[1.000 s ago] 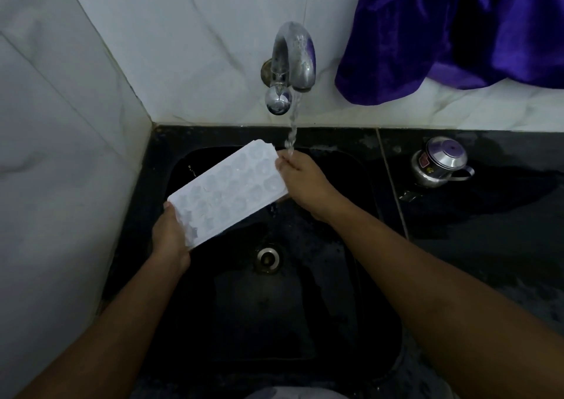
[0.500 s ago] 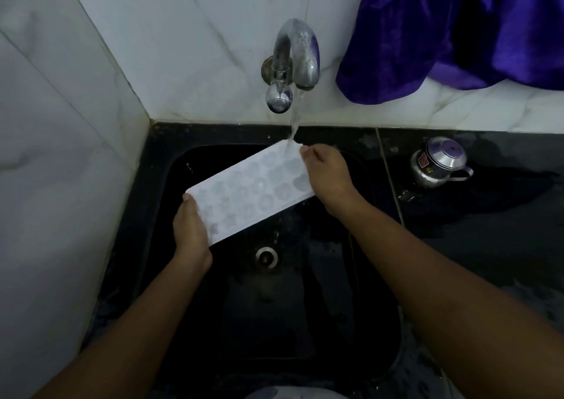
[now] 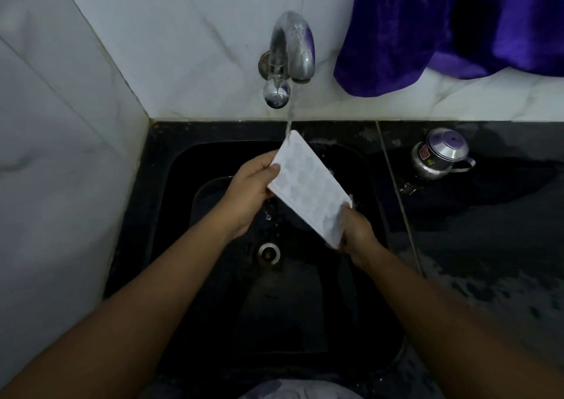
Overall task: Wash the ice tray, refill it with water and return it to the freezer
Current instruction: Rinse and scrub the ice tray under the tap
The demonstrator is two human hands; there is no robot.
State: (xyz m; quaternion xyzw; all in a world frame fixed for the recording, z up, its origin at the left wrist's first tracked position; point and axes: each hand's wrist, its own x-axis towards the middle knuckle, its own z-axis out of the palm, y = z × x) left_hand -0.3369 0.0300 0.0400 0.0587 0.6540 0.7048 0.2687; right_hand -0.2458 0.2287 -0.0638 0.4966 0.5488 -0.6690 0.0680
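Ice tray (image 3: 308, 185) gripped between left hand (image 3: 248, 189), right hand (image 3: 355, 230).

Pretty dim kitchen corner: white marble-look wall tiles (image 3: 189, 47) on two sides, a black countertop (image 3: 488, 230) that looks wet, purple cloth (image 3: 442, 26) hanging down the back wall, and a small steel pot (image 3: 439, 154) sitting by it.

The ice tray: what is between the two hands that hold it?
In the head view, only the white ice tray spans from the left hand to the right hand, held tilted over the black sink.
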